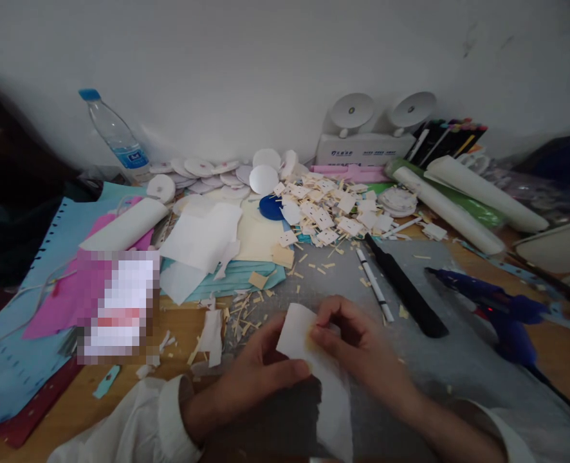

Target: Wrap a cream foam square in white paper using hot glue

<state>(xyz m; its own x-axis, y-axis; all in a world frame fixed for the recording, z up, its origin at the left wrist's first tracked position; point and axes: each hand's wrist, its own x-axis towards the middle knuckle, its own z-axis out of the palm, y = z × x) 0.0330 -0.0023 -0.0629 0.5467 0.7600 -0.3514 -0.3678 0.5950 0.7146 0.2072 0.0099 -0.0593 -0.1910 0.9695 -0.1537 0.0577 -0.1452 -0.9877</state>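
Nearest the viewer, two hands meet over a grey mat on the wooden counter. The left hand (251, 379) closes its grip on the near left edge of a small white paper piece (298, 334), thumb on top. The right hand (357, 347) pinches the same piece at its right side, fingertips pressed on a yellowish spot, possibly glue. A longer white strip (336, 411) hangs just below the hands. Pressing well here seems to call for a steady left hold and even fingertip pressure so the paper stays flat.

Just beyond, to the right, lie one white pen (374, 284), one black bar-shaped tool (405, 292) and one blue glue gun (495, 308). To the left sit scattered paper scraps and coloured sheets. Farther off is a heap of small cut cream squares (326, 209), too many to count, then roughly a dozen white round discs (208, 170). Far left stands one water bottle (116, 138); far right, two white paper rolls (463, 199).
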